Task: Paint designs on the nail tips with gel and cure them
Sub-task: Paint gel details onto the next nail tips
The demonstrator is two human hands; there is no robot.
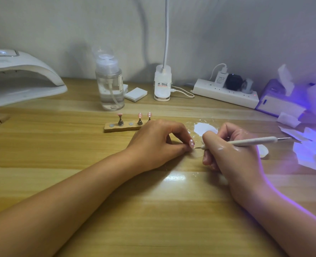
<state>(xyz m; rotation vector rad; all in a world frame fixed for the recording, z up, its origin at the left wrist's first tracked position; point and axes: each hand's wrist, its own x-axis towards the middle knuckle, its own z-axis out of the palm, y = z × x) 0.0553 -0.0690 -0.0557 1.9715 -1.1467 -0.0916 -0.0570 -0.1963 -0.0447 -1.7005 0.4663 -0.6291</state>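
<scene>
Ctr frame: L hand (153, 143) rests on the wooden table (79, 154), fingers curled, thumb + fingertips pinching a pink nail tip (191, 143) w/ white dots on it. R hand (231, 154) sits just right of it, fingers clamped round a white dotting pen (253, 140) in a writing grip. The pen's thin end is at the nail tip; contact can't tell. White gel puddle (205, 127) is just behind both hands. Behind L hand: wooden holder strip (122, 127) w/ 3 pink tips on stands (140, 115). Curing lamp (20, 76) upper left, pump bottle (110, 86) upper ctr, power strip (225, 93) upper right.
</scene>
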